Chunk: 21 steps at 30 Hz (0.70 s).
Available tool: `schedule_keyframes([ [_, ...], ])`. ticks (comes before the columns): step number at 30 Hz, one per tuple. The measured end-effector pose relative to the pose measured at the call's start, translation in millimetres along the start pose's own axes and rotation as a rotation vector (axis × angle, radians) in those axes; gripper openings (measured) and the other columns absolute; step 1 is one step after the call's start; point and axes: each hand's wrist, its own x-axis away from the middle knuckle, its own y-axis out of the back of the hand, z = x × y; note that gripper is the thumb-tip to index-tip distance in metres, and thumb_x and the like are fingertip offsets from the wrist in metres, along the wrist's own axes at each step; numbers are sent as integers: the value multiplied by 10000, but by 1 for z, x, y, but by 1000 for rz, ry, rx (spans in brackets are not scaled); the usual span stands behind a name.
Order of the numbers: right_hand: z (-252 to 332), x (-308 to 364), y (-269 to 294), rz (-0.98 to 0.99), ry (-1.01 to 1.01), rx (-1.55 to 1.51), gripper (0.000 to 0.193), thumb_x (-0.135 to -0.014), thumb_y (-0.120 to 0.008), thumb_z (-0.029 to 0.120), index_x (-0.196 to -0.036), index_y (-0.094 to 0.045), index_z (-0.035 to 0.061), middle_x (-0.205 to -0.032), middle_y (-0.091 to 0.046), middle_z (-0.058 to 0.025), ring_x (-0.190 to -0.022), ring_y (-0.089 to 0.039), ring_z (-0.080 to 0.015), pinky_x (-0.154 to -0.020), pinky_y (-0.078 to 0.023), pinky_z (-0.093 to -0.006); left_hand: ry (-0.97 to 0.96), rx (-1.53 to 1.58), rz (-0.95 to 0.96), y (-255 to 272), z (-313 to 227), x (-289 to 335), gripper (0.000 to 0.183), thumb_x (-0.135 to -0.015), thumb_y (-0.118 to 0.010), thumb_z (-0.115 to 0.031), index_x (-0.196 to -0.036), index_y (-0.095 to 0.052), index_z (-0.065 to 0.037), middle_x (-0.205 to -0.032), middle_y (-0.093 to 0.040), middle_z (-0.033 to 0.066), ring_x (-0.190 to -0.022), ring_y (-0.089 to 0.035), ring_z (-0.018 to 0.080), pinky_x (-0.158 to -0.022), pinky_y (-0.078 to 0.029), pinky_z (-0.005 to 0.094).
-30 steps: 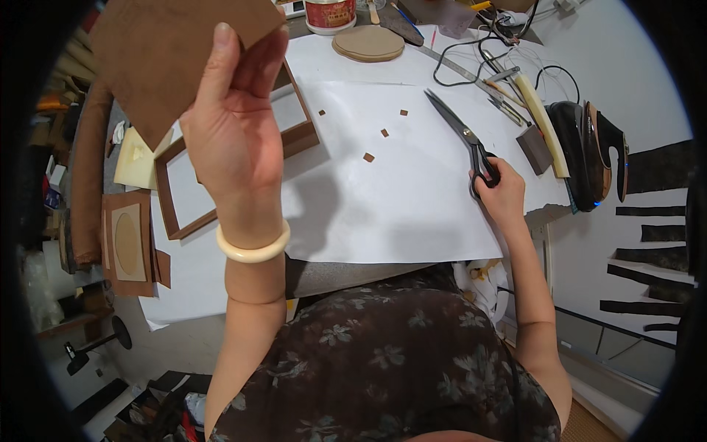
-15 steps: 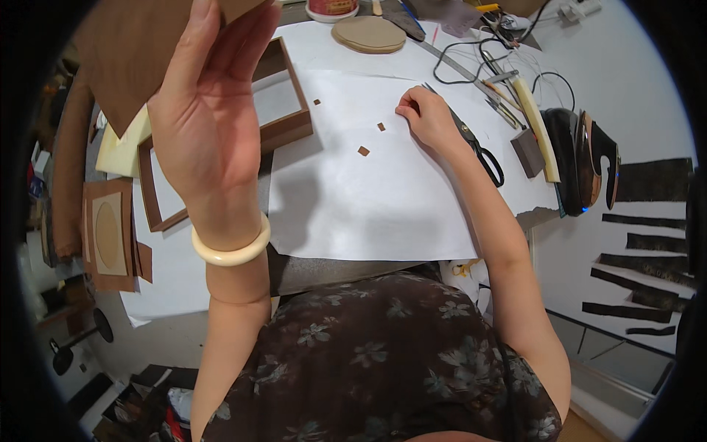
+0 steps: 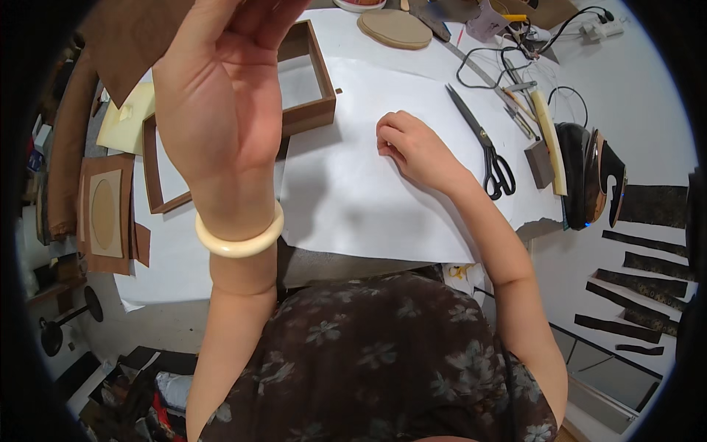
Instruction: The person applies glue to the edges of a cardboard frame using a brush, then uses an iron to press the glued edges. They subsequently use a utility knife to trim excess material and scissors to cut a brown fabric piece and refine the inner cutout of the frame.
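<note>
My left hand [image 3: 228, 96] is raised close up at the upper left, palm toward me, with a cream bangle [image 3: 239, 243] on the wrist. It holds a dark brown leather-like sheet [image 3: 129, 44]; the fingertips and much of the sheet fall outside the picture. My right hand [image 3: 416, 147] rests low over the white paper [image 3: 368, 221], fingers curled together at the spot where small brown scraps lay. Whatever is between those fingertips is hidden. One tiny brown scrap [image 3: 339, 90] lies beside a brown open frame [image 3: 313, 114]. Black scissors [image 3: 486, 144] lie right of my right hand.
At the far side sit beige oval pieces [image 3: 395, 29]. Cables, a ruler [image 3: 479, 70] and a cream bar [image 3: 549, 140] crowd the right, by a dark grey block [image 3: 539, 163]. Left are a second brown frame [image 3: 156, 202] and a panel with an oval [image 3: 105, 214].
My right hand has moved left and nearer, off the scissors and over two brown scraps, which no longer show. The view has shifted slightly. My left hand still holds the brown sheet.
</note>
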Motion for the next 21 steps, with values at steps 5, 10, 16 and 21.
schedule_keyframes([
  [5, -3, -20, -7, 20, -97, -10, 85, -856, -604, 36, -836, -530, 0, -810, -605, -167, -808, -582, -367, -727, -475, -426, -130, -86, -28, -5, 10, 0, 323, -976, -599, -139, -1258, -578, 18, -1103, -700, 146, -974, -712, 243, -839, -601, 314],
  [10, -38, -85, -28, -143, -194, -68, 78, -829, -619, 20, -887, -574, -5, -824, -641, -173, -789, -616, -350, -713, -494, -416, 88, -16, 20, 24, 3, -14, 314, -996, -560, -138, -1244, -558, 56, -1183, -658, 228, -1134, -645, 319, -1055, -507, 396],
  [16, -49, -82, -32, 24, -27, 230, 42, -820, -596, 9, -836, -565, -13, -833, -606, -203, -814, -578, -401, -731, -477, -463, 177, -12, 54, 7, 17, -12, 205, -931, -656, -67, -1118, -648, 17, -1036, -702, 108, -925, -705, 241, -821, -607, 392],
  [21, 30, 73, 92, 28, -286, 153, 107, -769, -633, -13, -772, -529, 13, -746, -569, -133, -719, -553, -340, -651, -448, -415, 308, -47, 62, -7, 30, -4, 227, -931, -662, -70, -1153, -638, -29, -1057, -692, 75, -902, -696, 201, -798, -609, 367],
])
